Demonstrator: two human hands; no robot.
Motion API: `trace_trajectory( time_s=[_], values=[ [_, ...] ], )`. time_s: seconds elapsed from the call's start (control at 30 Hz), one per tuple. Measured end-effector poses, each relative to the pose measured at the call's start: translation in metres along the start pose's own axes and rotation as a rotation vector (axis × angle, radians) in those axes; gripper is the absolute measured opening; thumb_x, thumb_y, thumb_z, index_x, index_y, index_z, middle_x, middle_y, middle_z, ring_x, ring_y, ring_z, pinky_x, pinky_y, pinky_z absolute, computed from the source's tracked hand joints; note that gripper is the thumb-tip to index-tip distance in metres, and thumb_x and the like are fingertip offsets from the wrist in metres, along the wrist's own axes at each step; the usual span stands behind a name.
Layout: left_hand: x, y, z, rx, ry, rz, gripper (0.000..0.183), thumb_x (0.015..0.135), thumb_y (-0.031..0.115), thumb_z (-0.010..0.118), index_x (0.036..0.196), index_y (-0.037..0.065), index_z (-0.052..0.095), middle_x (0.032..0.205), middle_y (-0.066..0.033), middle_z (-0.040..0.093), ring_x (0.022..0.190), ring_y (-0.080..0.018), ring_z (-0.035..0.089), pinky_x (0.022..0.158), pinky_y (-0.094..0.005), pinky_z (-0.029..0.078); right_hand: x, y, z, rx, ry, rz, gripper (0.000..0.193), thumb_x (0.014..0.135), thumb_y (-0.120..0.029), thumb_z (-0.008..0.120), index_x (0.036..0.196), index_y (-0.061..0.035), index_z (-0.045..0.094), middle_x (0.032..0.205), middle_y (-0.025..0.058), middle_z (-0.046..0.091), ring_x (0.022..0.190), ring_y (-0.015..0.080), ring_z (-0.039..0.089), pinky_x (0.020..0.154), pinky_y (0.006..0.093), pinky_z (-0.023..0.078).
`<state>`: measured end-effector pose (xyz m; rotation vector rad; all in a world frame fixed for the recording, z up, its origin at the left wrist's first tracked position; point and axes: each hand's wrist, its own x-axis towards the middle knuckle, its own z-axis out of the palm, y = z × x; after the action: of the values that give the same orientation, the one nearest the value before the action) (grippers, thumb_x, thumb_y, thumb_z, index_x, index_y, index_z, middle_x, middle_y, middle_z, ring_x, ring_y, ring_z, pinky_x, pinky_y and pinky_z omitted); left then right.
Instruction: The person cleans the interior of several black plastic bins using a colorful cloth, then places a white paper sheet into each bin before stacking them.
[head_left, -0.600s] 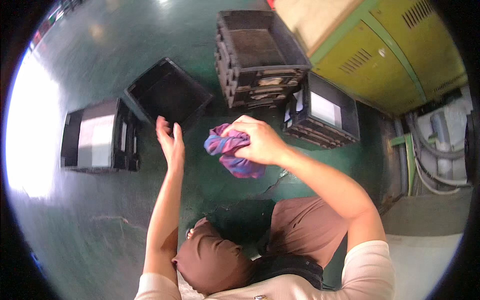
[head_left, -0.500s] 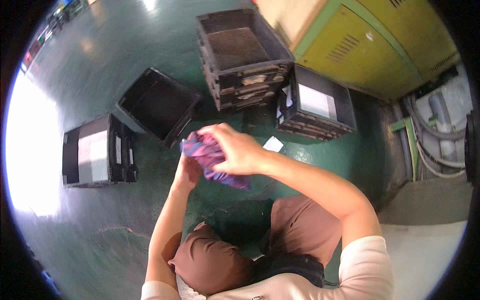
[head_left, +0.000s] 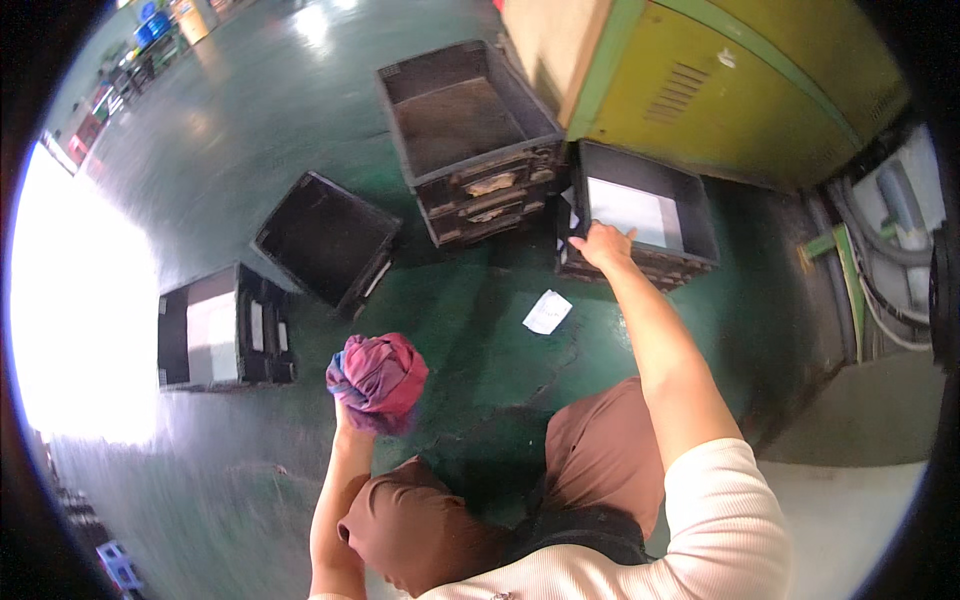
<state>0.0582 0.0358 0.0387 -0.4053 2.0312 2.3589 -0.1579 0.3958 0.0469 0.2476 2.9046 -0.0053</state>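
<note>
My left hand [head_left: 347, 420] holds a crumpled pink, purple and blue cloth [head_left: 382, 375] above the floor, left of my knees. The bunched cloth covers most of that hand's fingers. My right arm stretches forward to a black plastic crate [head_left: 700, 215] at the right, where my right hand [head_left: 607, 245] grips the near rim by its left corner. Its middle fingers bend over the edge, while the thumb points left. A white sheet [head_left: 630, 208] shows inside this crate. What lies under the fingers is hidden.
A tall stack of black crates [head_left: 485, 190] stands ahead. To the left are a tilted black crate [head_left: 325, 235] and another crate [head_left: 172, 345] holding a pale sheet. White paper [head_left: 547, 312] lies on the green floor. A yellow-green cabinet [head_left: 740, 100] and grey hoses [head_left: 900, 210] border the right.
My right hand has let go of the cloth and moved right to the crate's rim. The left hand, keeping the cloth, has come lower and nearer to me.
</note>
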Motion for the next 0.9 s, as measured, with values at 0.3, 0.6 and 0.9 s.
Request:
trace_trajectory(
  time_s=[0.3, 0.6, 0.9],
  values=[
    [-0.015, -0.007, -0.013, 0.328, 0.095, 0.246, 0.01, 0.083, 0.017, 0.05, 0.088, 0.008, 0.053, 0.082, 0.0008, 0.056, 0.074, -0.011, 0.055, 0.066, -0.0257, 0.046, -0.013, 0.021, -0.061, -0.007, 0.202, 0.197, 0.043, 0.07, -0.036, 0.058, 0.103, -0.0079, 0.058, 0.1, 0.0156, 0.06, 0.096, 0.028, 0.056, 0.086, 0.0401, 0.039],
    [-0.004, 0.031, -0.061, 0.698, -0.079, 0.472, 0.01, 0.08, 0.014, 0.052, 0.088, 0.009, 0.052, 0.081, 0.0006, 0.057, 0.067, -0.0134, 0.055, 0.058, -0.0282, 0.045, -0.139, 0.034, -0.236, 0.495, 0.157, -0.269, 0.029, 0.07, -0.02, 0.056, 0.083, 0.0061, 0.058, 0.079, 0.0084, 0.06, 0.074, 0.0137, 0.052, 0.068, 0.0282, 0.04],
    [-0.002, -0.001, -0.091, -0.284, 0.148, -0.339, 0.047, 0.062, 0.018, 0.07, 0.103, 0.006, 0.052, 0.107, -0.0136, 0.053, 0.098, -0.0231, 0.052, 0.085, -0.0336, 0.041, -0.154, -0.027, -0.205, 0.658, -0.464, -0.863, 0.024, 0.073, -0.021, 0.056, 0.067, 0.0016, 0.052, 0.058, 0.0012, 0.046, 0.058, 0.0089, 0.044, 0.055, 0.0241, 0.035]
  ],
)
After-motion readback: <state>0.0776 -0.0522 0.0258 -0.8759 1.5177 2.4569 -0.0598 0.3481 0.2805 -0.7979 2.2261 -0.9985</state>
